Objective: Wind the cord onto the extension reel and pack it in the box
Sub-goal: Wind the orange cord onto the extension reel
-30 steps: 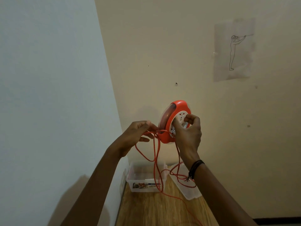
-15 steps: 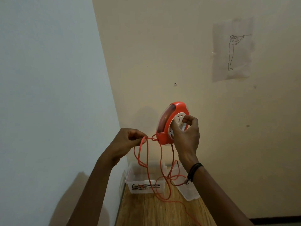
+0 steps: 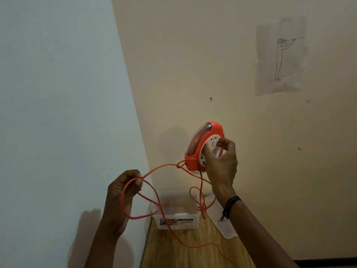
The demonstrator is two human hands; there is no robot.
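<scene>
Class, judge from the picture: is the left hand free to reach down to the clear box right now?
Probably not yet: the left hand pinches a loop of orange cord, and loose cord hangs across the clear box below it.

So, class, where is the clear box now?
Head view, low centre: the box sits on the wooden top below the reel, its lid at its right.

Reel [image 3: 193, 164]: glossy orange plastic shell w/ white plastic hub. Cord [image 3: 162, 167]: matt orange sheath. Box [image 3: 196, 219]: clear plastic, smooth. Table [image 3: 193, 254]: wood grain, sl. sheen. Sheet [image 3: 280, 55] on wall: thin transl. paper.
</scene>
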